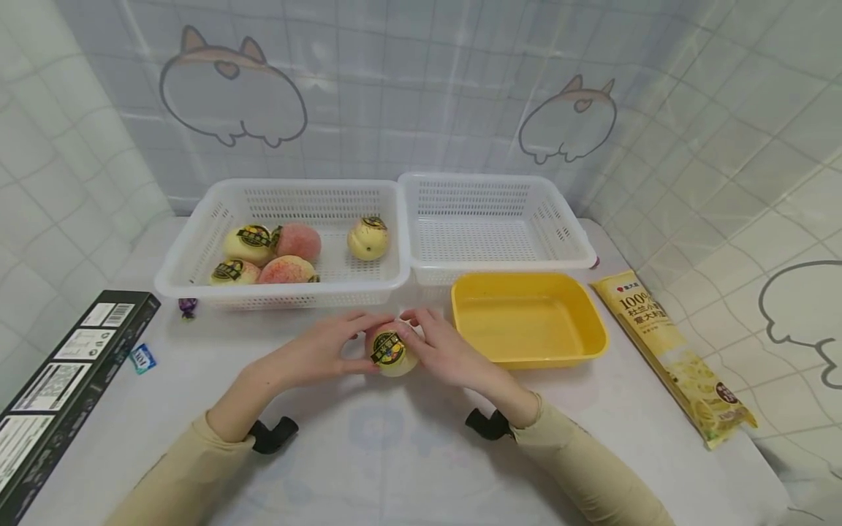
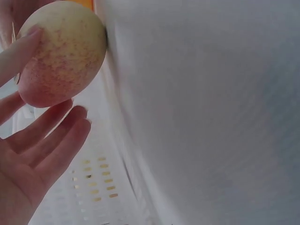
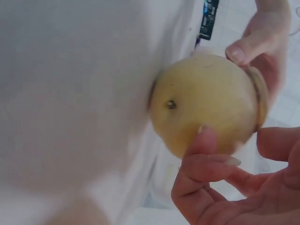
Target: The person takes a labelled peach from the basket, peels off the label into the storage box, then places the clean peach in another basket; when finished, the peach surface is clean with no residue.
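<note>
A peach (image 1: 397, 359), pale yellow with a pink blush and a round black-and-gold sticker (image 1: 388, 348), is at the table's middle between both hands. My left hand (image 1: 322, 349) holds its left side, thumb low and fingers around the back; in the left wrist view some fingers stand just off the skin. From the other side my right hand (image 1: 447, 349) holds it, with the thumb close to the sticker and curled fingertips against the fruit in the right wrist view. The sticker's edge (image 3: 261, 98) stands out from the peach there. Its underside meets or nearly meets the tabletop.
Behind, a white basket (image 1: 283, 294) holds several stickered peaches (image 1: 248, 245); beside it stands another white basket (image 1: 500, 264). A yellow tub (image 1: 529, 361) sits right of my hands. Pasta pack (image 1: 677, 358) lies far right, a black box (image 1: 72, 380) far left, near small wrapped candies (image 1: 142, 359).
</note>
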`<action>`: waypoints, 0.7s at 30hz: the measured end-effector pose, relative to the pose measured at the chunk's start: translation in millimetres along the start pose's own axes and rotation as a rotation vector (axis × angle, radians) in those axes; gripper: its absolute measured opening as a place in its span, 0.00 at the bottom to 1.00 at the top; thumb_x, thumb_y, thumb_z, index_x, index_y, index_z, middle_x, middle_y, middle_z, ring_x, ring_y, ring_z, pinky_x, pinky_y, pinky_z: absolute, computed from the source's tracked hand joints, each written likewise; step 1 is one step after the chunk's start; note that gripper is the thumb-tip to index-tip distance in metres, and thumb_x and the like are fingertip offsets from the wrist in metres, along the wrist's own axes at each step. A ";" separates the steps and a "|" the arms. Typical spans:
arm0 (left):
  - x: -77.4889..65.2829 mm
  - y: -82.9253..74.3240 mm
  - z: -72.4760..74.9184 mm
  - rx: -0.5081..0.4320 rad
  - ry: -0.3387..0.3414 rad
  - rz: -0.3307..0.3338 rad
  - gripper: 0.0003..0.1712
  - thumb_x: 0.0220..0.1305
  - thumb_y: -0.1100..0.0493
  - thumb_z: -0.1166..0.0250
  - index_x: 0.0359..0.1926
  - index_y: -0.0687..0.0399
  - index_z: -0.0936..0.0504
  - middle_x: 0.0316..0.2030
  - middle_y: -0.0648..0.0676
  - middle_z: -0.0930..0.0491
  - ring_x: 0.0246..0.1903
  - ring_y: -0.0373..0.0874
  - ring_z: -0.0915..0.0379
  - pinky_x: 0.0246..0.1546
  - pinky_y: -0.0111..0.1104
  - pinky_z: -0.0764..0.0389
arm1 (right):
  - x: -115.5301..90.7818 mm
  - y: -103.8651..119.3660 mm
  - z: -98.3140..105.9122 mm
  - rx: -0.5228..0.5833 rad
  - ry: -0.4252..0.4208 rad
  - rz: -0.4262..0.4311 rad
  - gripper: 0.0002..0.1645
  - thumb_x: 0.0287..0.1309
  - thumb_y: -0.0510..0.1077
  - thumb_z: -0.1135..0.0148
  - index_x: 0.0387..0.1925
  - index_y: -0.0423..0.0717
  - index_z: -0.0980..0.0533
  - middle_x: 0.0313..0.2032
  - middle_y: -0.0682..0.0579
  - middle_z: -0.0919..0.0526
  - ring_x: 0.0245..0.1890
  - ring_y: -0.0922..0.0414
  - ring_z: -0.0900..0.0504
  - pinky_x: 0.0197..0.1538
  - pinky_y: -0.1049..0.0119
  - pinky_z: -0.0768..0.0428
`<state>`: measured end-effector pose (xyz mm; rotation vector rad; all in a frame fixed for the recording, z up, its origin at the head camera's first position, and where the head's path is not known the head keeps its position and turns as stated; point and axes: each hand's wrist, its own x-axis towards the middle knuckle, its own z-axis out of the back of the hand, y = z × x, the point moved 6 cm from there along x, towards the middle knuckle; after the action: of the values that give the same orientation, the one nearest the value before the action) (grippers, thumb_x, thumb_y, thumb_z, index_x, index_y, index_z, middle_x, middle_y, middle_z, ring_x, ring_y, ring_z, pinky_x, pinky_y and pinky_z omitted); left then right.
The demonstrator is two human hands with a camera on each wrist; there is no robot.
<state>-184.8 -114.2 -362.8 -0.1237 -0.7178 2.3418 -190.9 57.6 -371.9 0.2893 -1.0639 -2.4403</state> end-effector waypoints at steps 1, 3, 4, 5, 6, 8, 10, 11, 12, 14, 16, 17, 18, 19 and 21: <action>0.7 0.4 -0.4 -0.006 0.001 0.015 0.42 0.55 0.46 0.24 0.69 0.48 0.29 0.61 0.52 0.24 0.61 0.48 0.27 0.62 0.48 0.26 | -1.0 1.1 2.5 -0.010 -0.009 0.002 0.24 0.76 0.53 0.53 0.61 0.42 0.29 0.54 0.43 0.26 0.53 0.48 0.26 0.57 0.53 0.24; 1.8 1.8 -1.3 -0.028 0.004 0.056 0.41 0.54 0.44 0.24 0.67 0.49 0.28 0.60 0.50 0.23 0.60 0.46 0.26 0.61 0.47 0.25 | -2.9 2.5 8.6 -0.019 -0.035 -0.006 0.19 0.75 0.52 0.50 0.55 0.44 0.27 0.50 0.46 0.26 0.47 0.50 0.25 0.51 0.56 0.22; 2.4 2.6 -1.9 -0.041 0.004 0.078 0.40 0.54 0.43 0.24 0.65 0.49 0.28 0.58 0.49 0.22 0.59 0.45 0.26 0.61 0.46 0.25 | -3.9 2.9 11.6 -0.019 -0.047 -0.010 0.16 0.74 0.51 0.48 0.52 0.45 0.26 0.47 0.48 0.25 0.44 0.52 0.24 0.48 0.59 0.22; 2.7 3.7 -2.5 -0.052 0.002 0.098 0.39 0.55 0.42 0.25 0.64 0.49 0.28 0.57 0.49 0.21 0.58 0.45 0.26 0.60 0.46 0.25 | -4.7 3.1 14.3 -0.014 -0.056 -0.013 0.13 0.73 0.51 0.46 0.47 0.47 0.25 0.44 0.50 0.25 0.40 0.53 0.25 0.44 0.61 0.22; 3.0 4.4 -3.1 -0.059 -0.001 0.113 0.39 0.55 0.41 0.25 0.64 0.49 0.28 0.56 0.48 0.21 0.57 0.44 0.25 0.59 0.45 0.24 | -5.1 3.1 16.4 -0.008 -0.060 -0.016 0.10 0.72 0.51 0.44 0.43 0.49 0.25 0.39 0.52 0.24 0.36 0.55 0.25 0.40 0.63 0.24; 3.1 5.4 -4.4 -0.044 -0.008 0.129 0.41 0.55 0.39 0.26 0.65 0.49 0.29 0.57 0.50 0.21 0.58 0.45 0.25 0.59 0.46 0.24 | -5.6 3.4 18.5 0.006 -0.047 -0.018 0.11 0.69 0.52 0.41 0.34 0.51 0.25 0.31 0.55 0.24 0.30 0.58 0.27 0.34 0.67 0.27; 2.7 5.3 -5.8 -0.002 -0.010 0.132 0.45 0.55 0.37 0.27 0.68 0.49 0.31 0.56 0.51 0.22 0.55 0.46 0.25 0.57 0.46 0.23 | -5.2 3.9 17.2 0.022 -0.015 -0.015 0.13 0.67 0.55 0.38 0.30 0.53 0.24 0.26 0.57 0.24 0.28 0.60 0.28 0.32 0.69 0.29; 2.5 5.2 -6.6 0.021 -0.010 0.131 0.46 0.55 0.36 0.28 0.70 0.49 0.32 0.56 0.52 0.22 0.54 0.47 0.25 0.55 0.46 0.23 | -4.6 4.6 15.7 0.031 0.003 -0.005 0.14 0.65 0.55 0.36 0.29 0.53 0.24 0.25 0.58 0.24 0.27 0.61 0.28 0.32 0.69 0.29; 2.1 4.9 -7.4 0.043 -0.007 0.129 0.48 0.54 0.34 0.28 0.71 0.48 0.32 0.55 0.52 0.23 0.52 0.46 0.25 0.54 0.46 0.23 | -4.0 5.0 13.8 0.038 0.018 0.002 0.14 0.65 0.56 0.35 0.28 0.54 0.23 0.24 0.59 0.24 0.28 0.61 0.27 0.32 0.70 0.28; 1.1 4.8 -8.3 0.064 0.004 0.128 0.51 0.52 0.33 0.27 0.72 0.47 0.33 0.53 0.52 0.24 0.50 0.46 0.26 0.53 0.46 0.23 | -2.6 5.4 10.6 0.050 0.028 0.016 0.13 0.63 0.55 0.34 0.29 0.53 0.22 0.25 0.60 0.22 0.29 0.62 0.25 0.34 0.70 0.26; -0.3 4.9 -7.8 0.052 0.026 0.127 0.53 0.50 0.33 0.26 0.73 0.47 0.34 0.51 0.51 0.25 0.49 0.45 0.27 0.52 0.45 0.23 | -1.2 5.6 8.7 0.055 0.017 0.033 0.10 0.63 0.52 0.32 0.30 0.53 0.22 0.27 0.60 0.20 0.31 0.61 0.23 0.37 0.69 0.23; -1.3 5.0 -7.0 0.037 0.039 0.130 0.54 0.50 0.33 0.25 0.73 0.48 0.35 0.52 0.51 0.25 0.50 0.44 0.27 0.53 0.45 0.23 | -0.5 5.5 8.2 0.055 0.007 0.040 0.09 0.63 0.51 0.32 0.30 0.53 0.21 0.28 0.60 0.20 0.33 0.61 0.22 0.38 0.68 0.22; -2.2 4.9 -5.9 0.018 0.054 0.130 0.55 0.50 0.34 0.25 0.74 0.49 0.35 0.54 0.51 0.25 0.50 0.44 0.27 0.53 0.45 0.23 | 0.1 5.1 8.0 0.057 -0.002 0.043 0.08 0.63 0.49 0.32 0.30 0.52 0.21 0.29 0.59 0.19 0.33 0.61 0.21 0.39 0.68 0.22; -3.2 5.0 -4.9 0.000 0.071 0.128 0.55 0.50 0.36 0.24 0.74 0.51 0.36 0.54 0.51 0.25 0.50 0.44 0.27 0.53 0.45 0.23 | 0.5 4.9 8.1 0.059 -0.011 0.050 0.08 0.63 0.48 0.32 0.31 0.52 0.21 0.30 0.59 0.19 0.34 0.61 0.21 0.41 0.68 0.21; -5.0 4.9 -3.1 -0.030 0.106 0.125 0.54 0.52 0.39 0.24 0.75 0.53 0.37 0.53 0.50 0.25 0.48 0.42 0.27 0.52 0.42 0.23 | 1.4 4.6 8.4 0.065 -0.022 0.059 0.06 0.63 0.47 0.32 0.32 0.51 0.20 0.32 0.58 0.18 0.36 0.61 0.21 0.43 0.68 0.21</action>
<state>-182.9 -118.9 -368.4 -0.3115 -0.7107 2.4225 -193.6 59.5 -362.8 0.2493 -1.1461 -2.3656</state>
